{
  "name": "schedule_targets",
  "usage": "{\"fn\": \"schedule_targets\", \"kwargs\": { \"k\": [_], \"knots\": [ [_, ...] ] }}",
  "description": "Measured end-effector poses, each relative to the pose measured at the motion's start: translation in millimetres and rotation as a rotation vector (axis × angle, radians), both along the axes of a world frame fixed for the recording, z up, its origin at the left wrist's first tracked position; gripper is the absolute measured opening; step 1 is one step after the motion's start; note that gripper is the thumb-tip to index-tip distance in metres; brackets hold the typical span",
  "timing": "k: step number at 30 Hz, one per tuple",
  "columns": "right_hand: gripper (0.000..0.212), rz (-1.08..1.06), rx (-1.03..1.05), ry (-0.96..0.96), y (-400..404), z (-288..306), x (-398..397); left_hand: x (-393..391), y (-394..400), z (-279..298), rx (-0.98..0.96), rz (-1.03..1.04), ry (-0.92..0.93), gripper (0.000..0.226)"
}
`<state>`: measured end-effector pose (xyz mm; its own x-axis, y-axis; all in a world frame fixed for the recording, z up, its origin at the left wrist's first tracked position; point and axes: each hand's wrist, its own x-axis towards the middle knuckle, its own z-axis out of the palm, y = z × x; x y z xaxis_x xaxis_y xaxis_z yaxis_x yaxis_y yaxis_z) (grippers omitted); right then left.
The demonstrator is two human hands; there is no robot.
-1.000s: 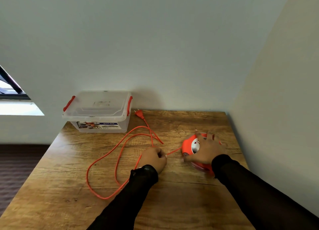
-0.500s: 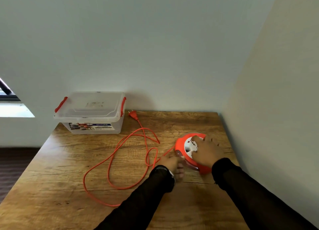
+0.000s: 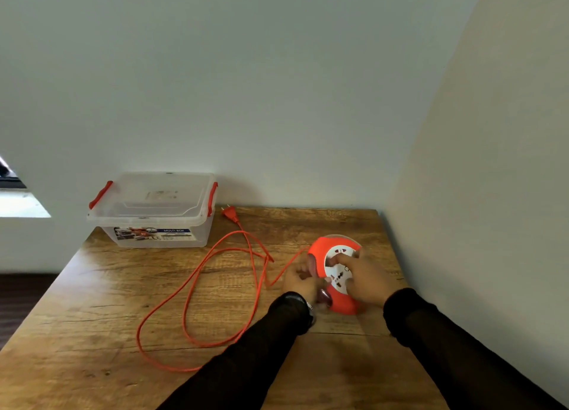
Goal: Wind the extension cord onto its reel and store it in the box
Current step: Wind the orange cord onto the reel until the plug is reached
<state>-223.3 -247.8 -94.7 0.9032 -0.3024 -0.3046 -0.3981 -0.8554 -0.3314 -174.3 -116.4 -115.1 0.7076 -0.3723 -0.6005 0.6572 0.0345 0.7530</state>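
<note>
The orange reel (image 3: pixel 321 251) with a white socket face sits near the table's right side. My right hand (image 3: pixel 368 281) lies over its face and right rim and holds it, index finger stretched across the sockets. My left hand (image 3: pixel 300 283) is blurred, fingers curled at the reel's left rim where the orange extension cord (image 3: pixel 197 281) reaches it; it seems to grip the cord there. The rest of the cord lies in loose loops on the wooden table (image 3: pixel 92 348), and its plug (image 3: pixel 230 214) is at the back. The clear box (image 3: pixel 151 212) has red latches and its lid is on.
The box stands at the table's back left corner against the wall. A second wall runs close along the table's right edge. On the left, the table ends above a dark floor (image 3: pixel 18 302).
My left hand has moved right along the cord to the reel's left rim. The cord loops have shifted and drawn toward the reel. My right hand stays on the reel.
</note>
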Motion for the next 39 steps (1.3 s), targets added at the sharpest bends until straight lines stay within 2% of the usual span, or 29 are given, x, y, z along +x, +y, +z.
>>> {"fn": "schedule_targets", "kwargs": {
  "k": [4, 7, 11, 16, 20, 25, 27, 29, 31, 34, 37, 39],
  "knots": [
    [0.062, 0.076, -0.188, -0.057, 3.2, -7.9, -15.2, 23.8, 8.5, 16.2, 0.096, -0.201, -0.268, 0.040],
    [0.065, 0.093, -0.271, -0.154, 2.9, -11.0, -24.6, 31.5, 11.8, 23.9, 0.130, -0.367, -0.396, 0.034],
    [0.067, 0.031, -0.327, -0.296, 3.6, -15.7, -28.3, 26.4, 10.7, 19.2, 0.115, -0.317, -0.497, 0.031],
    [0.073, -0.379, 0.096, -0.485, 23.3, -21.8, -17.7, 9.7, 5.2, 10.6, -0.002, -0.120, -0.504, 0.044],
    [0.068, -0.508, 0.329, -0.588, 33.2, -27.6, -11.2, 4.9, 6.0, 8.6, -0.045, -0.053, -0.471, 0.043],
    [0.068, -0.659, 0.514, -0.664, 39.0, -25.6, -9.0, 2.9, 5.5, 9.5, -0.040, -0.051, -0.507, 0.043],
    [0.066, -0.812, 0.770, -0.639, 42.0, -18.3, -4.4, 0.0, 6.2, 6.3, -0.031, -0.031, -0.506, 0.040],
    [0.053, -1.019, 1.206, -0.570, 43.9, -7.0, 3.8, -6.2, 7.0, 2.4, -0.039, 0.018, -0.479, 0.041],
    [0.038, -1.148, 1.424, -0.492, 41.7, -2.2, 9.8, -11.9, 7.9, -1.3, -0.121, 0.049, -0.417, 0.041],
    [0.025, -1.199, 1.469, -0.440, 38.9, -3.3, 15.3, -13.8, 9.0, -1.9, -0.226, 0.038, -0.346, 0.038],
    [0.016, -1.173, 1.437, -0.386, 38.0, -3.1, 16.7, -10.0, 9.4, -4.0, -0.199, 0.068, -0.357, 0.038],
    [0.013, -1.075, 1.380, -0.325, 35.4, -0.1, 14.4, -6.7, 11.4, -5.1, -0.159, 0.089, -0.363, 0.039]
  ]
}}
